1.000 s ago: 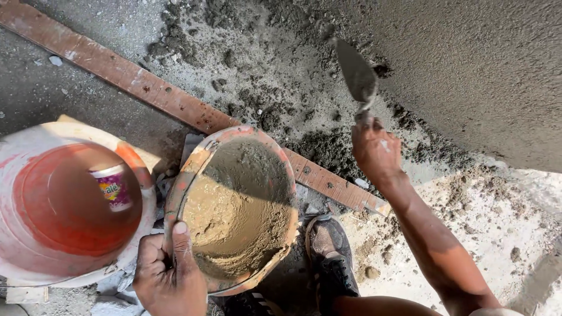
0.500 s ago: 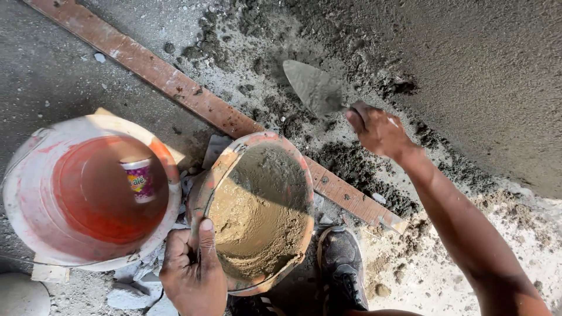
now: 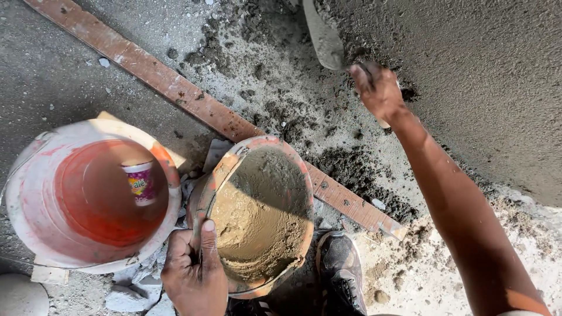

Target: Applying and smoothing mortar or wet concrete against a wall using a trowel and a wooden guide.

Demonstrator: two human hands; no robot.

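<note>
My left hand (image 3: 195, 274) grips the near rim of an orange pan (image 3: 218, 175), thumb over the edge. Wet grey-brown mortar (image 3: 257, 225) fills the pan. My right hand (image 3: 377, 90) is stretched out to the upper right, closed on the handle of a steel trowel (image 3: 323, 35). The trowel blade lies against the freshly plastered grey wall surface (image 3: 468, 76), its tip cut off by the top edge of the view.
An orange bucket (image 3: 35, 193) holding water and a small printed cup (image 3: 140, 182) stands to the left. A long reddish wooden straightedge (image 3: 175, 88) lies diagonally across the mortar-strewn floor. My dark shoe (image 3: 342, 272) is below the pan.
My right hand has swept the trowel from the floor's mortar heap up and right onto the wall. The pan stays held in my left hand.
</note>
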